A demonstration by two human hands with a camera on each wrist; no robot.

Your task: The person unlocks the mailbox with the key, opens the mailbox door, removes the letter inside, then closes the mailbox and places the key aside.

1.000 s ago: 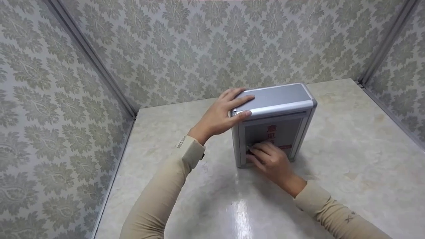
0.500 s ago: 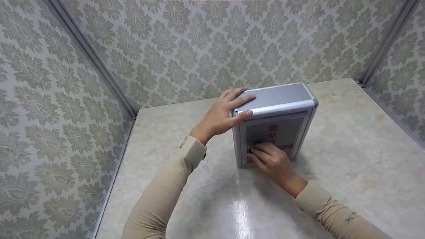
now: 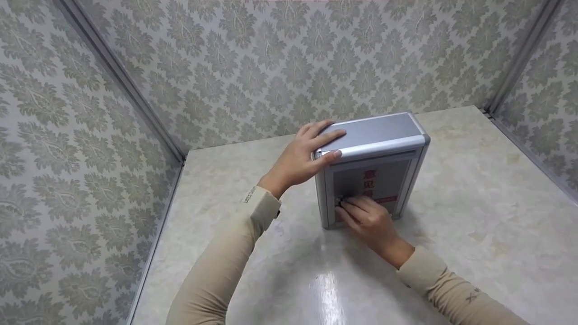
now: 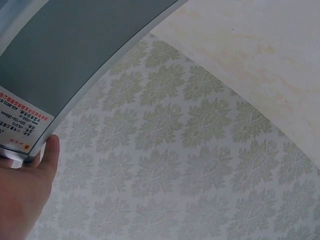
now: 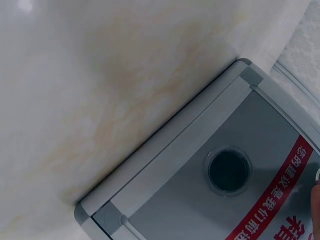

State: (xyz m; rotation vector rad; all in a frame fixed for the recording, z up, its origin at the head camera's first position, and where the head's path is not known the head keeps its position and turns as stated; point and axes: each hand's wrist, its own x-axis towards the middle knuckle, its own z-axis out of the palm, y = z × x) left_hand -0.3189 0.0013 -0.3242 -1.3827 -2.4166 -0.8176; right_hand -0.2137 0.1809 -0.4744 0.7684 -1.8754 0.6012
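In the head view, a pale marbled table [image 3: 478, 194] stands between walls [image 3: 289, 58] with a green-grey leaf pattern, and grey strips [image 3: 128, 85] run along the wall corners. A long bright reflection lies on the table near the lower edge. The box [image 3: 372, 131], silver and grey, stands upright on the table, right of centre, and its front bears red lettering [image 3: 369, 180]. The left hand [image 3: 295, 155] rests on the upper left corner of the box: the visible fingers are straight and spread on the top, and the thumb lies on the front edge. The right hand [image 3: 372, 223] has a closed grip with bent fingers, pinching a small metal piece [image 3: 341, 200] at the left part of the front; its exact form is mostly hidden.

In the left wrist view, the patterned wall fills much of the picture and the table is at the upper right. The left hand touches the corner of the box, beside a white label [image 4: 22, 120].

In the right wrist view, the box's lower front shows a dark circle [image 5: 229, 170] and a red band [image 5: 272, 195]. Only a little of the right hand appears at the right border, so from here its grip I cannot tell.
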